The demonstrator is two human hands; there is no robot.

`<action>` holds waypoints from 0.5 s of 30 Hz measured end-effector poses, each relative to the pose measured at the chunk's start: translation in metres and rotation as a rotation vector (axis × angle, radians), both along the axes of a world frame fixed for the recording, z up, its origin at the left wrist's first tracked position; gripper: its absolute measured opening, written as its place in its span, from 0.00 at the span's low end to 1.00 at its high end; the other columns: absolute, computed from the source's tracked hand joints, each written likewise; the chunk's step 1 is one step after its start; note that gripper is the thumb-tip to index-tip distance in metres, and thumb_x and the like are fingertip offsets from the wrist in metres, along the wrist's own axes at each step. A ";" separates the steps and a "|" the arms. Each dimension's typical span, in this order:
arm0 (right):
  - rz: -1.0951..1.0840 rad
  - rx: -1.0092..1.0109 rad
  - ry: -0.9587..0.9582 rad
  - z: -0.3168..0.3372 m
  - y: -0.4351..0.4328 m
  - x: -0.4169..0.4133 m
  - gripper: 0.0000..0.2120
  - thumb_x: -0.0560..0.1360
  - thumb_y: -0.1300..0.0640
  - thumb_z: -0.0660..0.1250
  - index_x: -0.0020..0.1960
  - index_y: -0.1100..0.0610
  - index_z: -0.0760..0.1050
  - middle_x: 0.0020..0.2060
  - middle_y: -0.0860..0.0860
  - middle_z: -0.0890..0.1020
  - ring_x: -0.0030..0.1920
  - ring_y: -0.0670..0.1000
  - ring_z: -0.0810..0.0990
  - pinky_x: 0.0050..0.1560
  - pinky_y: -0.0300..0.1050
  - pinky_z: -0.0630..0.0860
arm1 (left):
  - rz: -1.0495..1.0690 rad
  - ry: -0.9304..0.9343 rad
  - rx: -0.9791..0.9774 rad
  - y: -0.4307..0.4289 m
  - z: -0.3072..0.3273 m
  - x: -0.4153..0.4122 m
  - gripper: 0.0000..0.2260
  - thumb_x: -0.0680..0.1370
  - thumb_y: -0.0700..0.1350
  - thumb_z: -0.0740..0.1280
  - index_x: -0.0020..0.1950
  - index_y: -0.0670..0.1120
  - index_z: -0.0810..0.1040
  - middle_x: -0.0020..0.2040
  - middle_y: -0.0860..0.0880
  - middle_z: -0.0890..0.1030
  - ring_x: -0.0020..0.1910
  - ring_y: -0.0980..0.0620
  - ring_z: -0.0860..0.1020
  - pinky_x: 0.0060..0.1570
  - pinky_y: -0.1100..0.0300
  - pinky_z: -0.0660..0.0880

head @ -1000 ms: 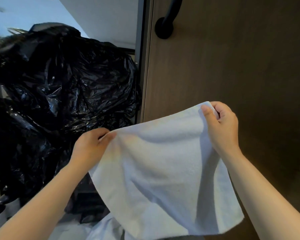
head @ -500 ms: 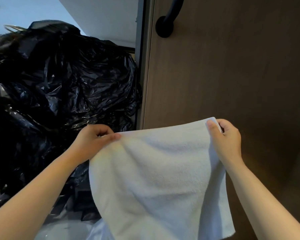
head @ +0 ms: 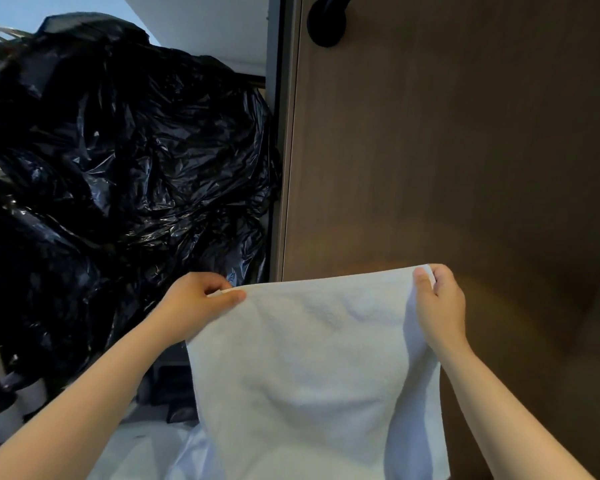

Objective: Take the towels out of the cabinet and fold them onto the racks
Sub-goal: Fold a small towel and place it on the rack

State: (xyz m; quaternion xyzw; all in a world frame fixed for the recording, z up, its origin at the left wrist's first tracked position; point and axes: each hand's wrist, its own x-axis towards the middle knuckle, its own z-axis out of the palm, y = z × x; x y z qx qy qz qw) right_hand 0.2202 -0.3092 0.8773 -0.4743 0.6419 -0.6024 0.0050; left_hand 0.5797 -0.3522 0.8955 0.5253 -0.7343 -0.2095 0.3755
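A white towel hangs spread out in front of me, its top edge level and stretched between both hands. My left hand pinches the top left corner, thumb on the near side. My right hand pinches the top right corner. The towel's lower edge runs out of the bottom of the view. No rack is in view.
A brown wooden door with a black handle mount fills the right side, just behind the towel. Large black plastic bags are piled at the left. More white cloth lies below, and dark bottles stand at the lower left.
Both hands have lowered the towel. Its top edge, tilted up to the right a second ago, is now level and pulled taut, and the cloth hangs flatter.
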 end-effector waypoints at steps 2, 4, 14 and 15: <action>-0.024 0.031 0.027 -0.008 0.002 -0.007 0.12 0.83 0.51 0.57 0.59 0.56 0.73 0.50 0.51 0.78 0.52 0.51 0.77 0.51 0.48 0.75 | -0.031 0.039 0.020 0.009 -0.001 -0.005 0.13 0.73 0.56 0.73 0.34 0.49 0.81 0.27 0.52 0.77 0.26 0.60 0.72 0.30 0.64 0.69; -0.041 0.081 0.022 -0.015 0.005 -0.014 0.12 0.83 0.51 0.57 0.59 0.57 0.73 0.49 0.51 0.78 0.51 0.52 0.78 0.49 0.46 0.74 | -0.069 0.130 0.047 0.019 -0.001 -0.008 0.11 0.71 0.55 0.74 0.34 0.50 0.83 0.24 0.53 0.75 0.21 0.60 0.69 0.25 0.69 0.66; 0.009 0.282 0.314 -0.020 0.025 0.003 0.10 0.79 0.58 0.65 0.60 0.56 0.75 0.56 0.52 0.79 0.57 0.54 0.77 0.56 0.46 0.73 | -0.032 0.182 -0.055 0.041 -0.016 -0.035 0.05 0.71 0.45 0.76 0.36 0.54 0.85 0.35 0.56 0.83 0.34 0.62 0.79 0.33 0.75 0.71; 0.061 0.262 0.372 -0.018 0.030 0.012 0.13 0.79 0.57 0.66 0.63 0.55 0.75 0.58 0.49 0.78 0.59 0.50 0.76 0.58 0.42 0.72 | -0.046 0.158 -0.086 0.042 -0.017 -0.039 0.05 0.71 0.45 0.76 0.36 0.54 0.84 0.37 0.55 0.83 0.37 0.63 0.78 0.35 0.75 0.71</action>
